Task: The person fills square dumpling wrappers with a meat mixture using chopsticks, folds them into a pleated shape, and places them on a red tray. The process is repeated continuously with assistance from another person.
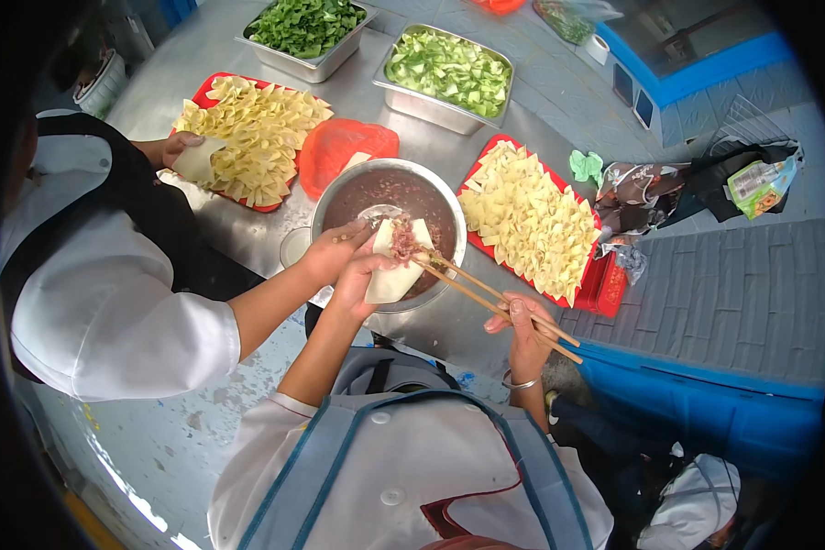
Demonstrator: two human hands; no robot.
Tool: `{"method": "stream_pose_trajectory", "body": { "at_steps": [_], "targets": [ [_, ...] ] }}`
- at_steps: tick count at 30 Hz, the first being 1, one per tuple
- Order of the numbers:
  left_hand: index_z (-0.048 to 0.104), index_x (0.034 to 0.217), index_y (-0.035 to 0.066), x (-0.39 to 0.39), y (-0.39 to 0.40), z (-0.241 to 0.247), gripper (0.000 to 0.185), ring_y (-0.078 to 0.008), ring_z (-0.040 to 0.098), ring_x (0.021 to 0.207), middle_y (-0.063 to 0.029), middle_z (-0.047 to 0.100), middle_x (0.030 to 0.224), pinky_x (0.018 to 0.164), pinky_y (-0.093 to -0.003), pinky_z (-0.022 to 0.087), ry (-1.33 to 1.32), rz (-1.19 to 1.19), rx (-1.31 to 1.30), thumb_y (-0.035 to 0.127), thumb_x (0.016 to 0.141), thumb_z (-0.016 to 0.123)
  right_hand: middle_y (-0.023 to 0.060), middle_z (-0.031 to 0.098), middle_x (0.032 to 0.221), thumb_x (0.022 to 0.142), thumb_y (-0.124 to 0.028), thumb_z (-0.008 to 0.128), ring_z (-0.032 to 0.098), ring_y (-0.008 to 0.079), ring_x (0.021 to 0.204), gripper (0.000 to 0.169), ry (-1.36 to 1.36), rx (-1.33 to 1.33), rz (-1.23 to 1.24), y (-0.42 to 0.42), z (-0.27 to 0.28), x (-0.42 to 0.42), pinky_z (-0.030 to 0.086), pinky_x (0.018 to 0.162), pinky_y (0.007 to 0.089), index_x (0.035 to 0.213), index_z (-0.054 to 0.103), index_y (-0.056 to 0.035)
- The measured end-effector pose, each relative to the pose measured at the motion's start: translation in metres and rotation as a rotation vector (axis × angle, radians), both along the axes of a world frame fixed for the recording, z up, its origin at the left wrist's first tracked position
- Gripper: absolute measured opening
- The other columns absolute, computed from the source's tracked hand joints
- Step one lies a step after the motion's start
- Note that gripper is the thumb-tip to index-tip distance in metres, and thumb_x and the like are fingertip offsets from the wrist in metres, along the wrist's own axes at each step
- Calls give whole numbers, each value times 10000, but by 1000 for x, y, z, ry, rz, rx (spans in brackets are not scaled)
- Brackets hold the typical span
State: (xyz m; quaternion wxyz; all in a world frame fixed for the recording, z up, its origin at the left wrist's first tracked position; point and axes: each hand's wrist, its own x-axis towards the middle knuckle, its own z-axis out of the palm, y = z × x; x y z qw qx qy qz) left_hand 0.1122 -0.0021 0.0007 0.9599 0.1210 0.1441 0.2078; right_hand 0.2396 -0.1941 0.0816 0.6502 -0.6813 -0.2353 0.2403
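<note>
My left hand (357,283) holds pale dough wrappers (390,283), seemingly a small stack, over a steel bowl (344,196). Pinkish minced filling (403,240) lies on the upper part of the top wrapper. Wooden chopsticks (469,291) are gripped in my right hand (528,330), to the right of the bowl, and their tips touch the filling. More minced filling coats the inside of the bowl. A co-worker's hand (337,249) reaches over the bowl's left side, beside my left hand; its fingertips are partly hidden.
Red trays bear rows of folded dumplings at left (247,148) and right (529,220). Behind stand steel pans of dark leafy greens (306,27) and chopped pale greens (450,75). A red plastic bag (344,148) adjoins the bowl. The co-worker's other hand (179,146) holds wrappers.
</note>
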Motion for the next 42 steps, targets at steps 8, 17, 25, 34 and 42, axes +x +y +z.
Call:
{"method": "stream_pose_trajectory", "body": {
  "at_steps": [8,17,25,34,42],
  "targets": [
    [436,1256,7,-14,-9,-8,514,-208,571,1033,-101,564,1127,888,-323,484,143,41,111,-11,762,577,146,617,739,911,-158,510,605,206,512,260,95,179,-104,-9,7,19,523,497,292,966,582,85],
    [405,1289,3,-23,-9,3,510,-200,568,1050,-119,546,1185,887,-313,482,109,-51,163,-21,800,550,158,617,778,925,-197,483,628,217,568,284,336,252,-184,1,-18,14,545,520,304,950,572,72],
    [402,1305,0,-27,-10,10,603,-211,574,1038,-113,563,1159,899,-306,470,154,-69,191,-8,727,573,146,612,747,925,-185,478,611,204,541,270,321,289,-82,-9,-10,25,526,500,295,932,583,63],
    [385,1324,1,-32,-7,10,640,-201,569,1037,-114,554,1165,873,-285,474,174,-56,202,-23,709,563,128,607,733,922,-185,498,599,196,510,262,294,182,-98,-6,-14,13,515,481,289,919,579,65],
    [397,1306,0,-30,-4,16,496,-194,567,1041,-119,535,1202,811,-265,479,-74,-66,31,46,823,497,131,603,728,919,-189,502,592,195,508,264,239,141,-121,-7,-18,8,517,495,290,926,577,64]
  ]
}}
